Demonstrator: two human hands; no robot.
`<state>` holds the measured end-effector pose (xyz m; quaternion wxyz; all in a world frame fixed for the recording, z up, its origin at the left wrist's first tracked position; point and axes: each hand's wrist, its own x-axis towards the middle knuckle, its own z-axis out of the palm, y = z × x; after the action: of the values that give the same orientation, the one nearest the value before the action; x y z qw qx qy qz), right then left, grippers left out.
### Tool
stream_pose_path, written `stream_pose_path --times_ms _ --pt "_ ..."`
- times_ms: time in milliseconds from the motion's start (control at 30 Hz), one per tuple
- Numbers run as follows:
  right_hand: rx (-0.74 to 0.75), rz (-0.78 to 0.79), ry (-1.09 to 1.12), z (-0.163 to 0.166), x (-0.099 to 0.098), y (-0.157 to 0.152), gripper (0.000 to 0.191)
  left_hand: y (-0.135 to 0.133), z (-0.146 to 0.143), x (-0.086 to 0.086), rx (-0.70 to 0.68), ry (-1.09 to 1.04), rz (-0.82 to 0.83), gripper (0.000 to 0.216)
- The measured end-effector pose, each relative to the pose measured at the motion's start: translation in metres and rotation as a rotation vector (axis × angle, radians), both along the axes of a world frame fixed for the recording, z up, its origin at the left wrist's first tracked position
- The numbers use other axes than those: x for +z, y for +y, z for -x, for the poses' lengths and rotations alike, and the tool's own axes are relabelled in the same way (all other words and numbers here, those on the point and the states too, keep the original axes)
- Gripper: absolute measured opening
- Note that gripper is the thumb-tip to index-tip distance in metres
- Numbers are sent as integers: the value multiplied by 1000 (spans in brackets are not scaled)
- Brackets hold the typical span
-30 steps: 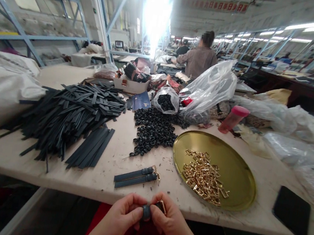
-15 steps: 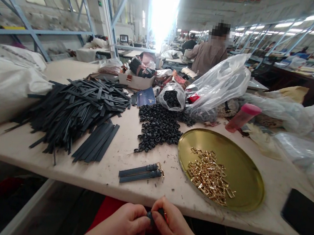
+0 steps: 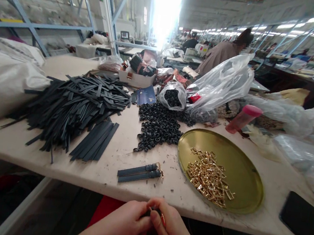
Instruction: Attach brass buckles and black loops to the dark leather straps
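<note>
My left hand point(image 3: 130, 219) and my right hand point(image 3: 169, 224) meet just below the table's front edge. Between their pinched fingers is a dark leather strap point(image 3: 154, 209), mostly hidden. A gold buckle point(image 3: 163, 220) shows at my right fingers. On the table ahead, two finished-looking buckled straps point(image 3: 139, 172) lie side by side. Right of them, a round gold tray point(image 3: 243, 176) bears a heap of gold buckles point(image 3: 209, 175). Behind the straps spreads a pile of small black loops point(image 3: 158, 127). To the left lie a row of flat dark strips point(image 3: 95, 142) and a large heap of strips point(image 3: 79, 106).
A black phone point(image 3: 300, 218) rests at the right edge. A pink bottle point(image 3: 242, 120) leans behind the tray. Clear plastic bags point(image 3: 222, 86) and a box point(image 3: 137, 79) crowd the back. A white sack point(image 3: 1, 84) sits left; a co-worker point(image 3: 220, 58) sits beyond.
Both hands have shifted slightly left, and my right fingers have curled further over the strap. The co-worker beyond has leaned to the right. The things on the table lie as before.
</note>
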<state>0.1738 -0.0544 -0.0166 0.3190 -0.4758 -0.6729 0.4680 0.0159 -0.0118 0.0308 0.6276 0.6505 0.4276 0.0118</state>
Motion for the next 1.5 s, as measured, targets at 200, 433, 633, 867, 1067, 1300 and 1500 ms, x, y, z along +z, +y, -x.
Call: stream_pose_path --times_ms 200,433,633,867,1067,1300,1500 --pt "-119 57 -20 -4 -6 8 29 11 9 3 35 -34 73 21" --pt "-37 -36 -77 -2 -5 13 27 9 -2 -6 59 -51 -8 25" --pt "17 116 232 11 -20 13 40 12 2 -4 -36 14 -24 28" --pt "-135 -164 -241 12 -11 66 29 46 0 -18 15 186 -534 33" --pt "-238 -420 -450 12 -27 118 20 103 26 -36 106 498 -898 24" --pt "-231 -389 -357 7 -54 121 19 178 92 -44 410 898 -926 21" --pt "-274 -338 -314 9 -49 121 21 189 94 -49 483 905 -868 18"
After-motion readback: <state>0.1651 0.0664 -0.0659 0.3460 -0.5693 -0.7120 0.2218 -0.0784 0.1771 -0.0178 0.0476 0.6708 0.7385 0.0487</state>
